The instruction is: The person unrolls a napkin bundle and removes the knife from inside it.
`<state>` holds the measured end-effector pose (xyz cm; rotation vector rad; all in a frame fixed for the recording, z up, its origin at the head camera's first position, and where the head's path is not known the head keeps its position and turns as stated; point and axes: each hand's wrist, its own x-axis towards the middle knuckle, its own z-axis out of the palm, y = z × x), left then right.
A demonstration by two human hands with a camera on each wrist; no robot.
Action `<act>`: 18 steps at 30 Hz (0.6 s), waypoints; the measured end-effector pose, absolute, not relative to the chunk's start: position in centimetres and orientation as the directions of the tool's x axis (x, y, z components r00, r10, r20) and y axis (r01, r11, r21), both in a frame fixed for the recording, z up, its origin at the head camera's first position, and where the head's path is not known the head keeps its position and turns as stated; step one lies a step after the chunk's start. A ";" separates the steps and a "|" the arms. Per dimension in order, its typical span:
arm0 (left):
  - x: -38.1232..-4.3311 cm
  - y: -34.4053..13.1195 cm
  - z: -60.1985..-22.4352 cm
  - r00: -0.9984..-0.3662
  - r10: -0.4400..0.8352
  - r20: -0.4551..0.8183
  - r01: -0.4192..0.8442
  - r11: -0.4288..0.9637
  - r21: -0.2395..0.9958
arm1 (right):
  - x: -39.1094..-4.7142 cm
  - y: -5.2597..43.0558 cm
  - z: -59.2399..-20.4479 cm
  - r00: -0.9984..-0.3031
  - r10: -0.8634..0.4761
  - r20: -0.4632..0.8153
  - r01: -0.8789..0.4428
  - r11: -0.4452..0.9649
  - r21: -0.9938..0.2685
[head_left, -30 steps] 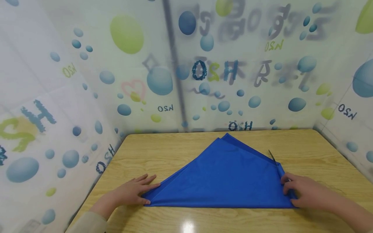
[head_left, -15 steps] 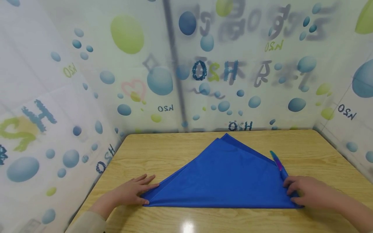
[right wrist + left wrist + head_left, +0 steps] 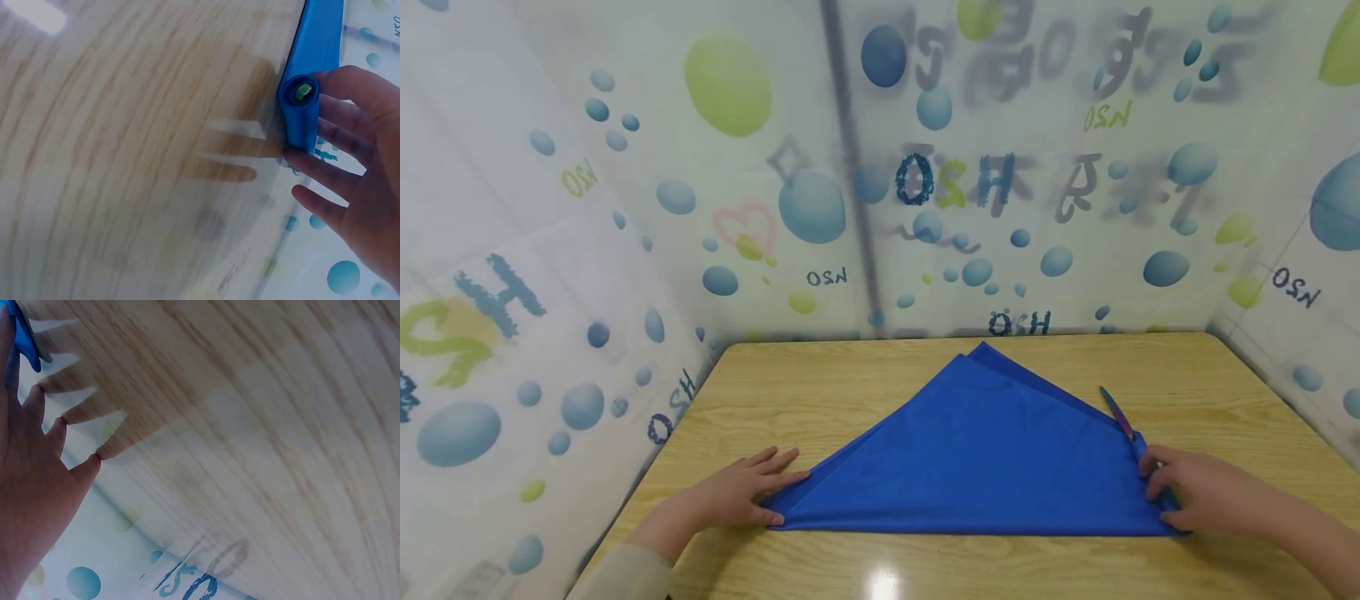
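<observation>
A blue cloth [image 3: 985,458], folded into a broad triangle, lies on the wooden table with its straight edge nearest me. My left hand [image 3: 737,496] rests with spread fingers on the cloth's left corner. At the right end the cloth is rolled into a narrow tube [image 3: 300,125]. My right hand [image 3: 1202,496] holds this roll, thumb at its near end and fingers along it. An iridescent, pointed knife blade [image 3: 1116,412] sticks out of the roll's far end. Inside the near end shows something green [image 3: 303,92]; the rest of the knife is hidden in the cloth.
The wooden table [image 3: 820,383] extends around the cloth on all sides. Pale curtains [image 3: 760,167] printed with bubbles and lettering hang behind it and along both sides.
My right hand, the roll and the blade have shifted slightly right, and the blade has turned, changing its sheen. The flat cloth reaches further right. My left hand stays almost still.
</observation>
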<state>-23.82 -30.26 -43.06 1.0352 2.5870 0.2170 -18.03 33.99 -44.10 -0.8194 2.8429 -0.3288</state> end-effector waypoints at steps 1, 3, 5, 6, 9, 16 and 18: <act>-23.8 -30.2 -43.0 -0.675 0.691 -0.259 0.638 0.722 0.266 | -18.0 34.1 -44.1 -0.835 -0.543 -0.092 -0.507 0.824 -0.253; -23.7 -30.2 -43.0 -0.675 0.691 -0.258 0.639 0.723 0.264 | -17.8 34.2 -44.0 -0.833 -0.547 -0.081 -0.513 0.819 -0.256; -23.8 -30.2 -43.0 -0.675 0.691 -0.258 0.639 0.723 0.264 | -17.7 34.5 -43.9 -0.833 -0.548 -0.073 -0.514 0.816 -0.264; -23.8 -30.2 -43.0 -0.675 0.691 -0.258 0.639 0.723 0.263 | -17.7 34.6 -43.9 -0.836 -0.544 -0.073 -0.510 0.818 -0.266; -23.9 -30.3 -43.1 -0.680 0.683 -0.266 0.632 0.730 0.260 | -17.6 34.9 -43.9 -0.832 -0.552 -0.058 -0.519 0.810 -0.273; -24.0 -30.5 -43.3 -0.684 0.675 -0.277 0.620 0.738 0.267 | -17.6 35.1 -44.1 -0.834 -0.533 -0.141 -0.488 0.833 -0.260; -24.0 -30.5 -43.4 -0.685 0.674 -0.277 0.619 0.739 0.267 | -17.6 35.2 -44.1 -0.834 -0.526 -0.167 -0.477 0.838 -0.264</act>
